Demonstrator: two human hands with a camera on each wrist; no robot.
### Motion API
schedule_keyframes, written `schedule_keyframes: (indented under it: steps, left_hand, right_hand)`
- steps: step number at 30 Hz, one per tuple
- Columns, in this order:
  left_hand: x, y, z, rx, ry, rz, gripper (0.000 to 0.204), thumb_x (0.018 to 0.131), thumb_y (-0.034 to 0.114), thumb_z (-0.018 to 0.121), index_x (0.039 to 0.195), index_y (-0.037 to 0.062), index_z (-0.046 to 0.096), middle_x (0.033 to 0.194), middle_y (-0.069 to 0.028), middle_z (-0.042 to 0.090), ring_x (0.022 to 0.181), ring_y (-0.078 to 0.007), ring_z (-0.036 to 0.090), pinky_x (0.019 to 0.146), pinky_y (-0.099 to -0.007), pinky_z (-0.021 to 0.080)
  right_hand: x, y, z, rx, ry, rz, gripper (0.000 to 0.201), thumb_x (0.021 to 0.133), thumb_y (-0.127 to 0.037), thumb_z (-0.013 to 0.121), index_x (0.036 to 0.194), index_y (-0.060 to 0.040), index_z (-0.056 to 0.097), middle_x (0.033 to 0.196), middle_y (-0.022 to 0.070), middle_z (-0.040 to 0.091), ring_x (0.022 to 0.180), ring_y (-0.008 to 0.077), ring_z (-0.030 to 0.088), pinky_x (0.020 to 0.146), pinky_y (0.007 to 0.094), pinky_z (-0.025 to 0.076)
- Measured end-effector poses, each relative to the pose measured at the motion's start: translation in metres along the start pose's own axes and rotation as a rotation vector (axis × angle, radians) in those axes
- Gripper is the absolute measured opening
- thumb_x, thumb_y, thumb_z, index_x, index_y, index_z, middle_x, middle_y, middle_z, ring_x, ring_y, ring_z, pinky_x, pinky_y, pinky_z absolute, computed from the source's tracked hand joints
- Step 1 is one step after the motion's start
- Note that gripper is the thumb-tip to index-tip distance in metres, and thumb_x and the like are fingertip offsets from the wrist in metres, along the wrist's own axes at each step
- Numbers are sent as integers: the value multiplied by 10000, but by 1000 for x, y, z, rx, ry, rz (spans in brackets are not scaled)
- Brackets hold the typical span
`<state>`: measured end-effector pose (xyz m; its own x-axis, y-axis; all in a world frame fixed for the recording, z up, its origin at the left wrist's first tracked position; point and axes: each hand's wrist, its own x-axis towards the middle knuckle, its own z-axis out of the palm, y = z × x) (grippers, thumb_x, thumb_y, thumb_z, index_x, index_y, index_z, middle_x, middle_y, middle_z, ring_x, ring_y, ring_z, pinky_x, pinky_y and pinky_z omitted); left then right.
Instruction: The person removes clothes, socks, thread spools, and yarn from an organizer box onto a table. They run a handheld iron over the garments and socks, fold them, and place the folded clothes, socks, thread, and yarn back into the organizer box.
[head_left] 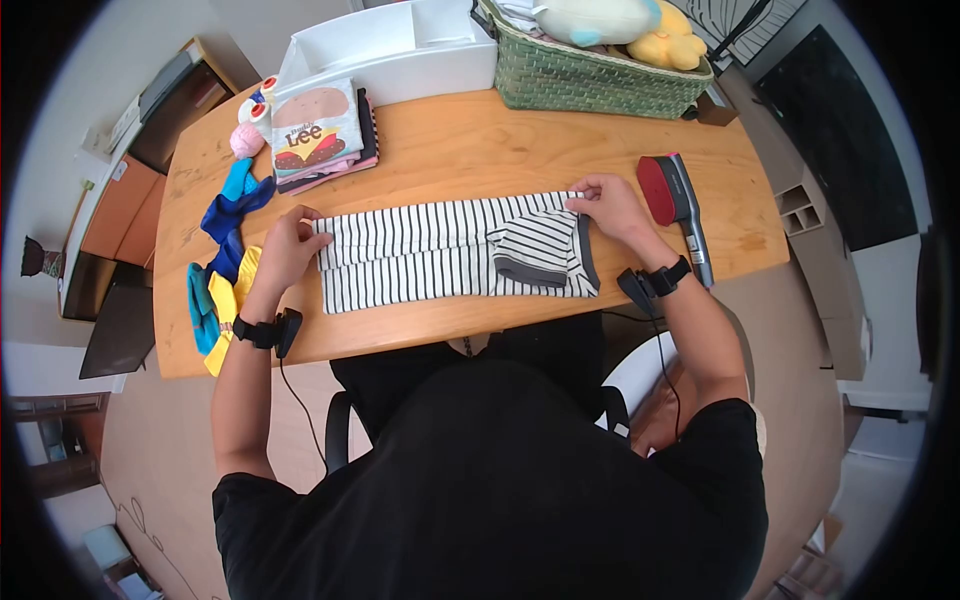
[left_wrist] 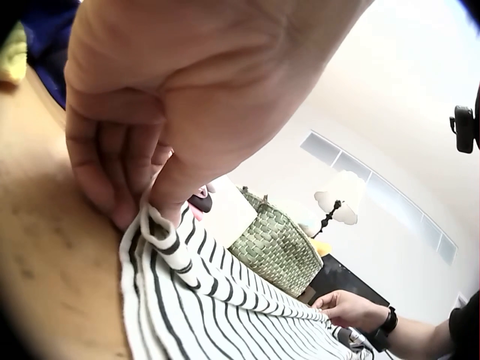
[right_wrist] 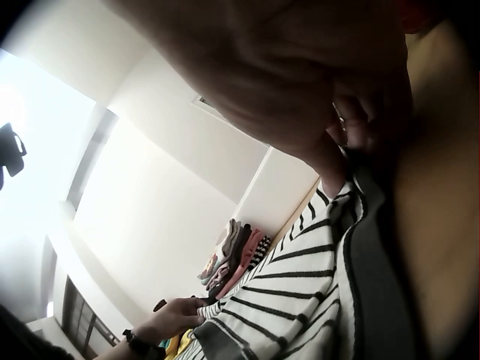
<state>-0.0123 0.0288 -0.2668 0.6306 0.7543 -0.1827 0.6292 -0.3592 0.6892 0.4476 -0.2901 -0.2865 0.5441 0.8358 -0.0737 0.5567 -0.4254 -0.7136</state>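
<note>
A white shirt with black stripes [head_left: 420, 250] lies folded into a long strip across the table, a sleeve with a dark grey cuff [head_left: 530, 273] laid over its right part. My left hand [head_left: 288, 250] pinches the strip's left end near its far corner; in the left wrist view thumb and fingers close on the folded layers of the striped cloth [left_wrist: 217, 292]. At the other end my right hand [head_left: 612, 208] pinches the far corner, beside the dark grey neckband [right_wrist: 375, 277] seen in the right wrist view.
Behind stand a stack of folded clothes [head_left: 320, 135], a white divided box [head_left: 390, 75] and a green woven basket [head_left: 600, 80] holding soft toys. Blue and yellow cloth pieces [head_left: 228, 290] lie left. A red-and-grey brush-like tool [head_left: 680, 205] lies right.
</note>
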Motion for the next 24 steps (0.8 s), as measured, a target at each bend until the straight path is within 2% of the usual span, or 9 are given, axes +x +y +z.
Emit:
schedule_keyframes:
  steps: [2,3,5,6,9,11,16,21,24]
  left_hand:
    - [-7,2,5,156,166,145,366,919,29,884,1241,-17,717,969,-151,796,882,-289,777,771,-434,603]
    - [-15,17,8,157,164,149,366,919,29,884,1241,-17,717,969,-151,796,882,-289,777,771,-434,603]
    - [-38,55,24,509,501,658,374,871,19,904,1205,-5,739,1113,-174,783,1024,-399,752,884,-478,609]
    - [-48,77,39,418,427,688,401,780,17,910,1145,19,743,1111,-190,748,1052,-422,724,907,-511,605]
    - [-66,124,103,387,189,1041,432,792,77,895,1202,30,764,1224,-155,751,1160,-367,732,960,-472,596]
    - [-76,168,136,425,131,1139,343,865,139,829,1172,11,744,1194,-117,719,1123,-317,712,933,-430,572]
    - [-53,183,197,604,137,1194,228,906,152,748,1095,25,737,1041,-86,669,1014,-272,684,882,-410,562]
    - [-50,178,203,647,85,1189,124,877,144,730,947,42,719,944,-71,662,970,-262,689,851,-391,569]
    - [-51,175,200,565,81,1211,154,858,136,744,969,32,719,952,-76,666,978,-267,694,839,-398,577]
  right_hand:
    - [-4,2,-1,7,13,1,272,953,-189,927,1143,-2,872,951,100,821,890,185,763,840,352,605]
    - [-6,3,-2,35,22,0,255,970,-185,910,1144,-2,875,939,103,825,871,187,762,831,353,604]
    - [-12,5,-3,62,35,5,240,987,-181,893,1146,-2,879,926,106,829,851,189,760,823,353,604]
    - [-15,4,-2,77,66,-26,231,1011,-181,866,1147,7,875,915,109,832,834,193,761,820,353,605]
    - [-16,-3,-3,66,74,-20,230,1058,-180,812,1147,24,869,891,116,833,815,194,766,820,350,610]
    - [-12,-4,-8,40,57,17,237,1079,-180,784,1145,32,868,879,119,830,812,191,770,824,347,613]
    - [-14,17,-8,268,-7,24,244,1095,-127,749,1230,53,842,988,73,847,874,127,771,837,299,625]
    - [-26,14,-3,168,50,-1,237,1021,-81,824,1224,39,837,980,54,841,879,127,773,831,305,625]
    - [-24,8,0,70,88,-18,220,981,-70,839,1184,17,835,943,70,834,862,163,783,820,336,625]
